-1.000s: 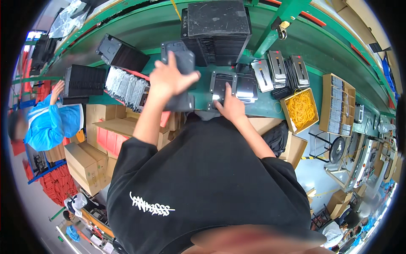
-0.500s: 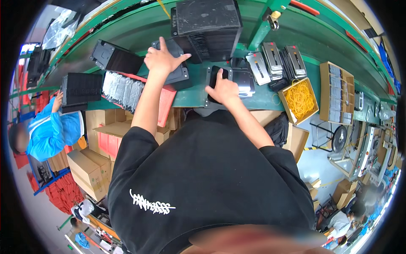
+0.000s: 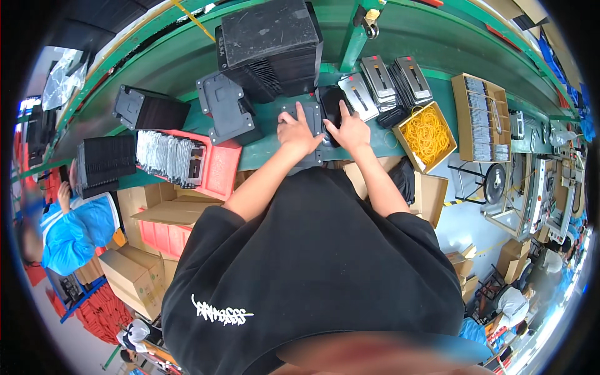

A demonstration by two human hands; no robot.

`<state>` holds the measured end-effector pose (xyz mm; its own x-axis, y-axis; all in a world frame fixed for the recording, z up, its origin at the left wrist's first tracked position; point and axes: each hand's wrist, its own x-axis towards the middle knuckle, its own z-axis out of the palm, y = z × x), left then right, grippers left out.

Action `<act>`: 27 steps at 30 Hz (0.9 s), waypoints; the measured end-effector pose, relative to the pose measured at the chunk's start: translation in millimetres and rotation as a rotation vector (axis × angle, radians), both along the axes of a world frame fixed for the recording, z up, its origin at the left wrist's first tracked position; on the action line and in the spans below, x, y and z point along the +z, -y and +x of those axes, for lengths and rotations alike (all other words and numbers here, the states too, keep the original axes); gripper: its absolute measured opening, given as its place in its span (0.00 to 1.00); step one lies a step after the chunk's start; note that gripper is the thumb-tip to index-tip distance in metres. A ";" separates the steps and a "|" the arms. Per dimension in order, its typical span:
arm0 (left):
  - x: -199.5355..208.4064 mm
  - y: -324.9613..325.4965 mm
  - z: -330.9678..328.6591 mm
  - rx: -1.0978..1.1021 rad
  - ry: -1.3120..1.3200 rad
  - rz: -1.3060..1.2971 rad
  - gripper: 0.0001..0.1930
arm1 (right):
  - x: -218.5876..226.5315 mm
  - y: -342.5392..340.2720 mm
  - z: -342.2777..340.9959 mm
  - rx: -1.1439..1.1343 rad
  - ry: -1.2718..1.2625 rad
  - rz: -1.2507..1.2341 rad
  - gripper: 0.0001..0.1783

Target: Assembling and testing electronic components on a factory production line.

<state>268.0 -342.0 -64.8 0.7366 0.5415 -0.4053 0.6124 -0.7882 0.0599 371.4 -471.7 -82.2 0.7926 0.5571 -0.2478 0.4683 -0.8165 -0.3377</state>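
A dark grey plate with screw holes [image 3: 316,119] lies on the green bench in front of me. My left hand [image 3: 297,134] rests on it, index finger stretched out and thumb apart. Just to the right, my right hand [image 3: 352,131] spans a glossy black rectangular panel [image 3: 331,100], thumb near one edge and index finger near the other. Part of the panel is hidden under that hand. Left of my hands stands a stack of similar dark plates [image 3: 225,109], its top plate tilted. Behind it rises a tall block of stacked black trays [image 3: 269,40].
Silver flat parts [image 3: 359,97] lie in piles to the right, beside a box of yellow rubber bands [image 3: 428,137] and a divided carton [image 3: 478,119]. On the left are a red bin [image 3: 222,159], further black stacks [image 3: 150,107] and a co-worker in blue [image 3: 81,231].
My left hand has moved right from the dark plate stack to the plate before me. The black panel has shifted right with my right hand. The whole view has swung.
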 end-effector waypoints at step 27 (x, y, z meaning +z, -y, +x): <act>187.4 -99.7 -90.5 -0.037 0.048 -0.529 0.61 | 8.9 8.1 -72.3 0.207 -0.237 0.245 0.45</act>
